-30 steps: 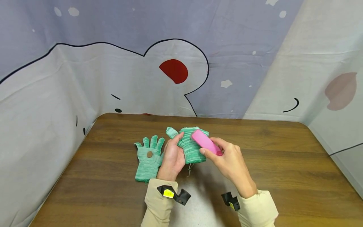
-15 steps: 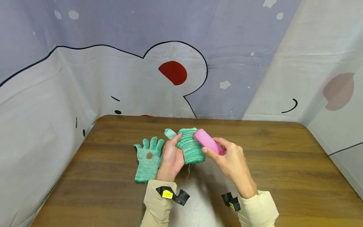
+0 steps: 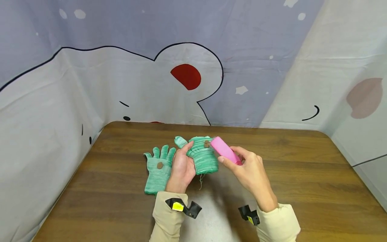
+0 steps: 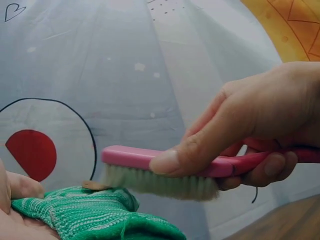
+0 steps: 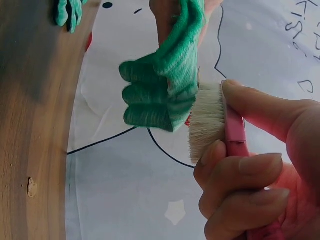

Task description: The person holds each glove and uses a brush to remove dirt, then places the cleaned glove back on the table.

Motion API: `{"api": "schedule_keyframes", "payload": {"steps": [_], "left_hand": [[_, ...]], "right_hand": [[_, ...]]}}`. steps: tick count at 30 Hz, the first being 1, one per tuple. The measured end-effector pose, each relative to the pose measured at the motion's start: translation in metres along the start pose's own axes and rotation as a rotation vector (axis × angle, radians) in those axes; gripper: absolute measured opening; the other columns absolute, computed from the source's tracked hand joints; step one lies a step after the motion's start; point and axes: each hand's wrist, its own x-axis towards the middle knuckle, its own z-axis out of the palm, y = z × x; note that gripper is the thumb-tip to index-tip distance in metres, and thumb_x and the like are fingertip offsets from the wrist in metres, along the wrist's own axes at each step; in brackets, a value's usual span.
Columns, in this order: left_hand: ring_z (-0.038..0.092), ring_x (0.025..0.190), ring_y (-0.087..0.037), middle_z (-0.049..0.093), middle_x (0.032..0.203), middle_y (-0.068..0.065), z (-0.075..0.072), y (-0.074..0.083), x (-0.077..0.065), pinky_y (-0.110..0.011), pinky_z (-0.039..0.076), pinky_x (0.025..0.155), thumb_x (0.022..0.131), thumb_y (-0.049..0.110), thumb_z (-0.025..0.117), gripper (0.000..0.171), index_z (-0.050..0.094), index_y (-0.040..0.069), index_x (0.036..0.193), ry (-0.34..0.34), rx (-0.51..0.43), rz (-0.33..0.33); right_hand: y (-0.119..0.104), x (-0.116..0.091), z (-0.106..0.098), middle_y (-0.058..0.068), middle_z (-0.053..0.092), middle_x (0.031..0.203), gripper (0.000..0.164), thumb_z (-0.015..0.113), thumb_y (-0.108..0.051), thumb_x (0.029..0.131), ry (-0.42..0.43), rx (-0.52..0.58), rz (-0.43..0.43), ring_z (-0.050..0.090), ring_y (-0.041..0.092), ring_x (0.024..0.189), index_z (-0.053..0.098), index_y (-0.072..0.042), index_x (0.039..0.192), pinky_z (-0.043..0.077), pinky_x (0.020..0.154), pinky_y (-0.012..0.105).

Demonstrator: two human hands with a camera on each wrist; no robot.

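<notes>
My left hand holds up a green knitted glove, the thumb lying along its edge. A round brown patch shows on the upper part of that glove, and loose threads hang from its cuff. In my right hand is a pink-backed brush, gripped between thumb and curled fingers. Its pale bristles face down and their tip end meets the brown patch in the left wrist view. From the right wrist, the bristles appear right beside the glove fabric.
A second green glove lies flat on the wooden table, left of my left hand, with a brown spot on it. A printed cloth hangs behind and at both sides of the table.
The brush has shifted slightly to the right across the held glove, uncovering the brown patch. My left hand and glove have moved a little left. The second glove stays on the table.
</notes>
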Motion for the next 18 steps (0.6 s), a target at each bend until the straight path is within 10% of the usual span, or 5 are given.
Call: {"api": "schedule_keyframes", "payload": {"steps": [18], "left_hand": [[0.032, 0.131, -0.025, 0.034, 0.141, -0.016, 0.0028, -0.0018, 0.0002, -0.035, 0.030, 0.106, 0.099, 0.015, 0.034, 0.042, 0.028, -0.003, 0.136, -0.005, 0.007, 0.016]], "right_hand": [[-0.0038, -0.0018, 0.0024, -0.001, 0.065, 0.080, 0.042, 0.074, -0.043, 0.074, 0.062, 0.100, -0.094, 0.052, 0.014, 0.063, 0.066, -0.019, 0.107, 0.042, 0.053, 0.026]]}}
